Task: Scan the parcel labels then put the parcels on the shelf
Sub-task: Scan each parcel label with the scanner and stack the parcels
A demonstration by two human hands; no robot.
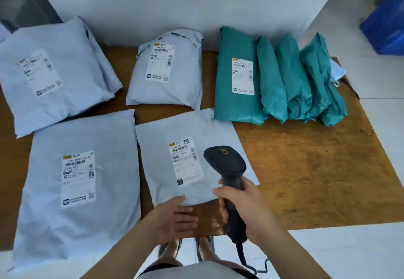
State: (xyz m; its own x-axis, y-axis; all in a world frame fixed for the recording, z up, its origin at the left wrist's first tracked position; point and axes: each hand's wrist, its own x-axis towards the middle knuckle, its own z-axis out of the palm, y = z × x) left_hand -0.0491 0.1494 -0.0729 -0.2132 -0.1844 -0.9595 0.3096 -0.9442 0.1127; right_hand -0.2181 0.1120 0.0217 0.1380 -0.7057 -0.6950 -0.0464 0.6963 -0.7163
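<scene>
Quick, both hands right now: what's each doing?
Left hand: open, fingers straight, at the near edge of the grey parcel.
Right hand: gripping the scanner.

Print on the labels is too small to read; the green parcels overlap, each partly hiding the next; a white item behind them is mostly hidden; the right edge cuts the blue crate; the cable of the scanner slips behind the right forearm.
</scene>
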